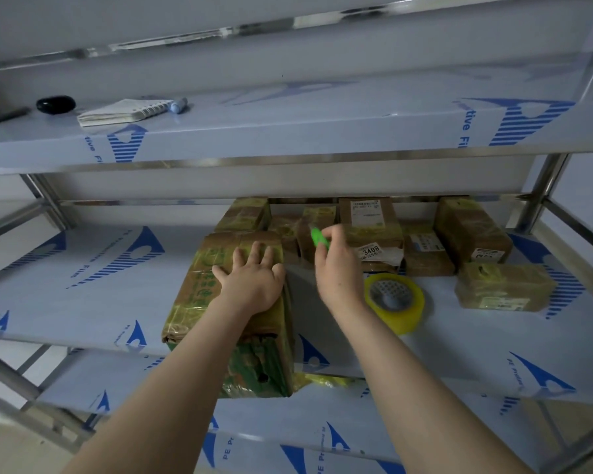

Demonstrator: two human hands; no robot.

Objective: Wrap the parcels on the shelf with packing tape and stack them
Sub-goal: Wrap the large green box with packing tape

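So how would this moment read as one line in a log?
left hand: flat on large taped cardboard parcel | right hand: holding small green cutter | yellowish tape roll: idle on shelf

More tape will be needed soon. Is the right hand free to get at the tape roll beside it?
Probably not yet: the right hand already holds a green cutter. The tape roll lies uncovered just beside that wrist, so the path itself looks clear.

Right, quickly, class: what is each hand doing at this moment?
Left hand: open, pressed flat on top of the big taped parcel.
Right hand: closed around a small green cutter, above the shelf.
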